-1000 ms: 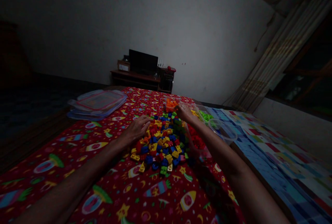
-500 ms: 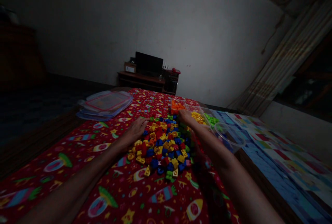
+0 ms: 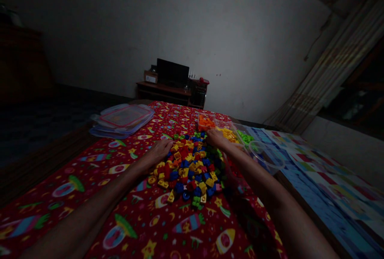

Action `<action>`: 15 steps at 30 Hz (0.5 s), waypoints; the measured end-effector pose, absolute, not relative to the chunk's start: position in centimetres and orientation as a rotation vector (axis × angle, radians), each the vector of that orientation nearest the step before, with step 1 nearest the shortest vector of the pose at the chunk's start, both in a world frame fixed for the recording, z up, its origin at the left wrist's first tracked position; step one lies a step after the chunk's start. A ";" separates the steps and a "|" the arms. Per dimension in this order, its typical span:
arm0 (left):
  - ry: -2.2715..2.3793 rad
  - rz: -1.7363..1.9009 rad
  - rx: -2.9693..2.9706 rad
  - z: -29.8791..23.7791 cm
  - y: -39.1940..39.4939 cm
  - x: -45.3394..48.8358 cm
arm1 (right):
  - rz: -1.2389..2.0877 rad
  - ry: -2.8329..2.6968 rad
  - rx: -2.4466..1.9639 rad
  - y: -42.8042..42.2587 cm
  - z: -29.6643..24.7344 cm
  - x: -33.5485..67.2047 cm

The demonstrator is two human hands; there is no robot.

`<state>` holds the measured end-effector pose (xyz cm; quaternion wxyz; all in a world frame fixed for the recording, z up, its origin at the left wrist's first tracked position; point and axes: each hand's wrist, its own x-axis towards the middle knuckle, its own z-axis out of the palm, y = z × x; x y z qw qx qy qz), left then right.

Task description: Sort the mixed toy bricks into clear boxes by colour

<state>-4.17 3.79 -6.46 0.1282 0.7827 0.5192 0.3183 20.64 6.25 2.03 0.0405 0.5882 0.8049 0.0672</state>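
A pile of mixed toy building bricks (image 3: 190,167), in red, yellow, blue, green and orange, lies on a red patterned cloth (image 3: 162,227). Against the pile's left edge rests my left hand (image 3: 160,150), palm down, fingers stretched toward the bricks, nothing visible in them. My right hand (image 3: 215,137) is at the pile's far right edge, its fingers curled downward; whatever they hold is hidden. Just beyond it stands a clear box of orange bricks (image 3: 206,122). Yellow bricks (image 3: 228,135) fill another container beside that hand, and green bricks (image 3: 245,138) lie in one further right.
Stacked clear lids (image 3: 123,119) with coloured rims lie at the left. A clear container (image 3: 267,155) with dark blue pieces stands right of my right forearm. Beyond the cloth are a monitor (image 3: 173,75) on a low desk and a blue patchwork cover (image 3: 327,187) at the right.
My right hand has shifted very slightly downward, near the pile's far right edge. My left hand stays almost in place by the pile. The view has tilted a little.
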 end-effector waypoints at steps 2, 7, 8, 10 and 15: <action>1.509 0.927 2.265 -6.4 3.7 -4.1 | 0.157 2.478 1.728 6.0 2.3 21.0; 1.526 0.896 2.270 -6.2 3.6 -4.0 | 0.006 2.631 1.620 4.8 3.6 21.5; 1.531 0.895 2.274 -6.1 3.5 -4.0 | -0.028 2.677 1.648 4.3 3.8 21.6; 1.524 0.896 2.282 -5.9 3.3 -4.0 | -0.084 2.750 1.723 3.2 4.1 21.9; 1.503 0.885 2.299 -5.7 3.0 -4.0 | 0.008 2.783 1.840 0.4 3.7 22.9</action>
